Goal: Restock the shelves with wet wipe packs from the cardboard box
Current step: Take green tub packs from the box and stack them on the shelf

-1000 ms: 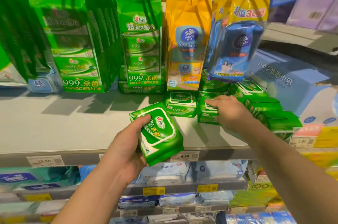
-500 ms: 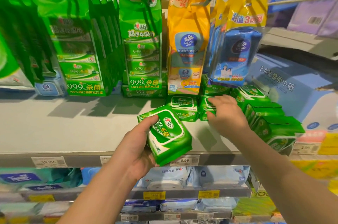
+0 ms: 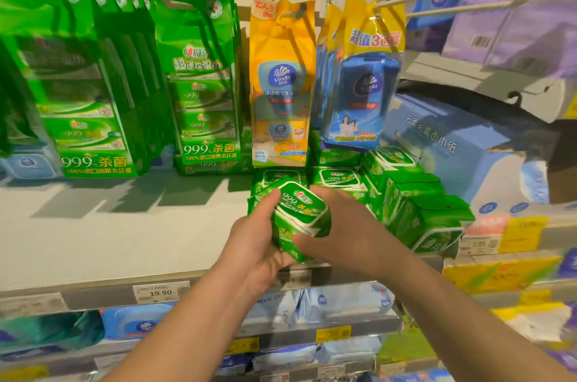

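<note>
Mid-placement, just below frame centre: left hand (image 3: 256, 244) curled round a green pack (image 3: 299, 216), thumb up along its left edge, fingers wrapped beneath. Right hand (image 3: 343, 225) closed in on the same pack from the right, thumb across its lower front corner, other fingers hidden behind it, so a two-handed hold, though hard to say how firmly the right grips. Pack tilted, label up and toward the camera, held just above the front of the shelf (image 3: 109, 241) and right in front of the row (image 3: 337, 178) of matching packs lying flat behind it. More green packs (image 3: 421, 219) stacked and leaning at right of centre, the nearest ones tipped toward the shelf edge. Hanging multipacks (image 3: 203, 85) at upper left, yellow bag (image 3: 281, 85) and blue bags (image 3: 365, 85) on pegs at upper centre. Price tag (image 3: 160, 292) on the rail at lower left of centre; lower shelves of pale blue packs blurred along the bottom. No cardboard box in view. Step in hand, by the look of it: seating this pack at the front of the flat row. Next move probably calls for levelling the pack, sliding it back flush against the row, label forward, then loosening both hands without nudging the leaning stack at right. Bare shelf to the left offers room for further packs.
</note>
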`<state>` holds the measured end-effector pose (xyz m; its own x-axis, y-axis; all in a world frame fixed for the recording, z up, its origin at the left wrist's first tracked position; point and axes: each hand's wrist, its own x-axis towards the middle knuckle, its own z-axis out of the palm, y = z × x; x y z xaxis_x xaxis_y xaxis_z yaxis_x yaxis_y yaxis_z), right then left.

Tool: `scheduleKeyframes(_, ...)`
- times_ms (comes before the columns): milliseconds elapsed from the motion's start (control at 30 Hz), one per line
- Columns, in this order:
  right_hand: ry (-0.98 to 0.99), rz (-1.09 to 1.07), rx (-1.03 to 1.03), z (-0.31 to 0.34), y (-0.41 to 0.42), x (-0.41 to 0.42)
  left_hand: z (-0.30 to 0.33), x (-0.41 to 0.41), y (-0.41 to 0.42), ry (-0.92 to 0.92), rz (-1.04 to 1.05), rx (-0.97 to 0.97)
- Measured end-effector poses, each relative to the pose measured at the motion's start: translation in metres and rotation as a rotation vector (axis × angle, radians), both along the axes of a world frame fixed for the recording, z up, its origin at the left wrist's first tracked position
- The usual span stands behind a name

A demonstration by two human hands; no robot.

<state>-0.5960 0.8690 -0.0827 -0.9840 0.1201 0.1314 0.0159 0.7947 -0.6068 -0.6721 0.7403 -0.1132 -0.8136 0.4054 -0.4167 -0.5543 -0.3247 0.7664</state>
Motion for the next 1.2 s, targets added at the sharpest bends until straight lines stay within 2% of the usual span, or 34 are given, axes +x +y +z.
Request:
scheduleKeyframes(200, -0.012, -0.079, 0.299, -0.011, 0.067, -0.022, -0.001, -0.014, 0.025, -0.025, -0.158, -0.088)
scheduleKeyframes(467, 0.011, -0.089, 0.367, -0.019, 0.112, -0.062, -0.009, -0.038, 0.062, 0.048, -0.214, -0.046)
scheduleKeyframes(533, 0.090, -0.126, 0.353, -0.029, 0.114, -0.069, -0.011, -0.043, 0.066, 0.081, -0.252, -0.067)
scheduleKeyframes(633, 0.229, -0.263, 0.500, -0.045, 0.109, -0.070, -0.012, -0.051, 0.055, 0.153, -0.323, -0.211)
scheduleKeyframes(700, 0.251, -0.325, 0.627, -0.045, 0.099, -0.067, -0.016, -0.054, 0.037, 0.305, -0.288, -0.382)
scheduleKeyframes(767, 0.194, -0.326, 0.699, -0.045, 0.090, -0.068, -0.024, -0.062, 0.019, 0.595, -0.112, -0.693)
scheduleKeyframes(833, 0.137, -0.339, 0.733, -0.046, 0.089, -0.072, -0.031, -0.077, 0.008, 0.763, 0.064, -0.891)
scheduleKeyframes(900, 0.124, -0.375, 0.768, -0.050, 0.092, -0.083, -0.037, -0.094, 0.008, 0.793, 0.110, -0.952)
scheduleKeyframes(1067, 0.064, -0.346, 0.837, -0.058, 0.101, -0.101, -0.047, -0.105, 0.026, 0.762, -0.006, -1.064)
scheduleKeyframes(1200, 0.137, -0.349, 0.811, -0.063, 0.105, -0.100, -0.045, -0.100, 0.036, 0.763, 0.016, -1.072)
